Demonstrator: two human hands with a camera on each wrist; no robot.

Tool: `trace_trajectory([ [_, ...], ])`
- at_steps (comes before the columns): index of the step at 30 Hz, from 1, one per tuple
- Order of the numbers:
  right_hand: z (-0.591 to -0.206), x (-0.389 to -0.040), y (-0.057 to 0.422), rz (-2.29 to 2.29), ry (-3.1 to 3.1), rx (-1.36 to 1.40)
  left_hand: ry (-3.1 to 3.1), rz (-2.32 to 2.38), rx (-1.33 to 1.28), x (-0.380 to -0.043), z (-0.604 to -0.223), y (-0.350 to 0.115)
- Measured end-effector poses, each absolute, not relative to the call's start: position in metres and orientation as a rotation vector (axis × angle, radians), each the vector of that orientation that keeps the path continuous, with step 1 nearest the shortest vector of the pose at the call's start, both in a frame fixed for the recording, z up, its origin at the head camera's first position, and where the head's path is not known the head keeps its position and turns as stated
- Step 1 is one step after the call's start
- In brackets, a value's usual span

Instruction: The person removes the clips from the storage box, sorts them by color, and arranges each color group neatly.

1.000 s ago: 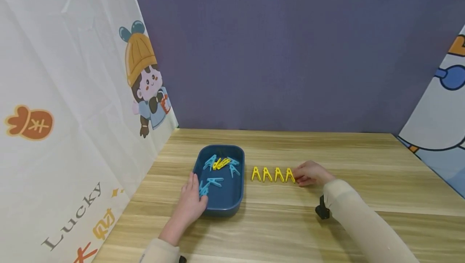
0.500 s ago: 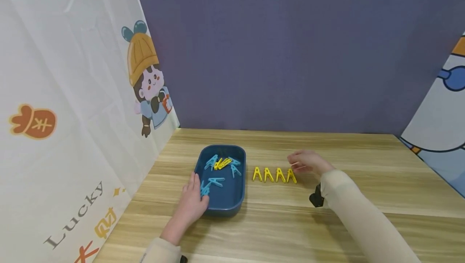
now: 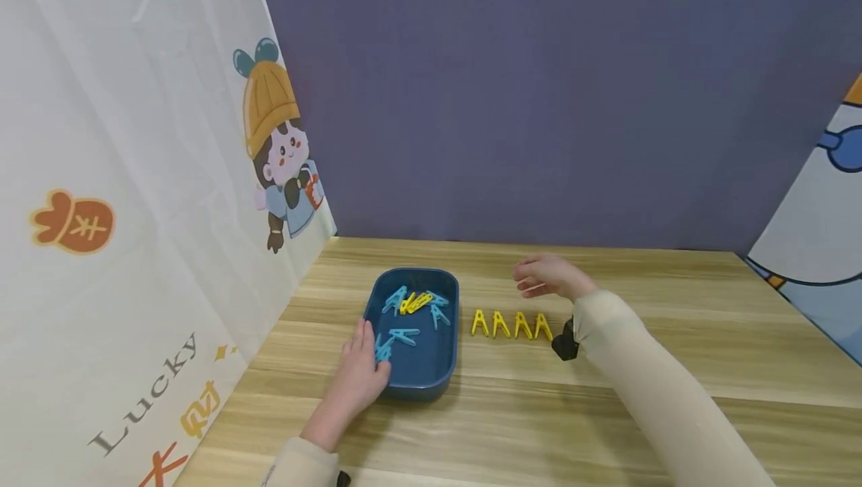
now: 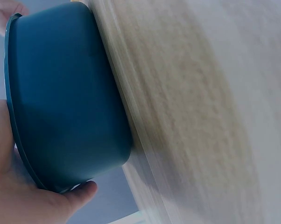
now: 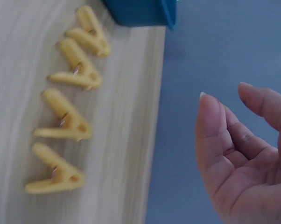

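A dark blue plastic tub (image 3: pixel 423 366) sits on the wooden table. Inside it lie several light blue clothespins (image 3: pixel 404 335) and a few yellow clothespins (image 3: pixel 419 303). My left hand (image 3: pixel 360 371) holds the tub at its near left corner; in the left wrist view the thumb (image 4: pixel 82 195) bends against the corner under the rim. To the tub's right, several yellow clothespins (image 3: pixel 521 325) stand in a row, legs spread toward me. My right hand (image 3: pixel 548 275) hovers above and behind this row, fingers loosely bent, with nothing between thumb and fingertips in the right wrist view.
The wooden table (image 3: pixel 512 427) runs back to a purple-grey panel (image 3: pixel 512 98). A white printed sheet (image 3: pixel 148 135) borders the left side, and another printed sheet (image 3: pixel 808 210) the right. A black wrist mount (image 3: pixel 566 340) hangs under the right sleeve.
My right hand has lifted off the rightmost yellow clothespin and moved up, back and left, leaving it standing in the row. My left hand stays on the tub.
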State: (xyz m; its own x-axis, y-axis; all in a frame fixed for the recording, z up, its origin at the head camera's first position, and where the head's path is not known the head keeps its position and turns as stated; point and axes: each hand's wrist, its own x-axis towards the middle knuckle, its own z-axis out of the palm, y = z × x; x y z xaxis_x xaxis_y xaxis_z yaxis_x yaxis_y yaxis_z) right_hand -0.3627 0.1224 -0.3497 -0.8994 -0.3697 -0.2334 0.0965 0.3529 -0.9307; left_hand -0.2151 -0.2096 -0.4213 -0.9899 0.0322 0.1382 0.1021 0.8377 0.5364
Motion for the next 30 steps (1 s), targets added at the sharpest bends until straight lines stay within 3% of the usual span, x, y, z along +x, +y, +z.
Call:
trace_trajectory([
  [14, -0.313, -0.367, 0.077, -1.553, 2.227, -0.301, -2.891, -0.862, -0.107, -0.215, -0.421, -0.209],
  [30, -0.31, -0.368, 0.026, -1.601, 2.166, -0.323, -2.869, -0.872, -0.125, -0.214, -0.422, -0.211],
])
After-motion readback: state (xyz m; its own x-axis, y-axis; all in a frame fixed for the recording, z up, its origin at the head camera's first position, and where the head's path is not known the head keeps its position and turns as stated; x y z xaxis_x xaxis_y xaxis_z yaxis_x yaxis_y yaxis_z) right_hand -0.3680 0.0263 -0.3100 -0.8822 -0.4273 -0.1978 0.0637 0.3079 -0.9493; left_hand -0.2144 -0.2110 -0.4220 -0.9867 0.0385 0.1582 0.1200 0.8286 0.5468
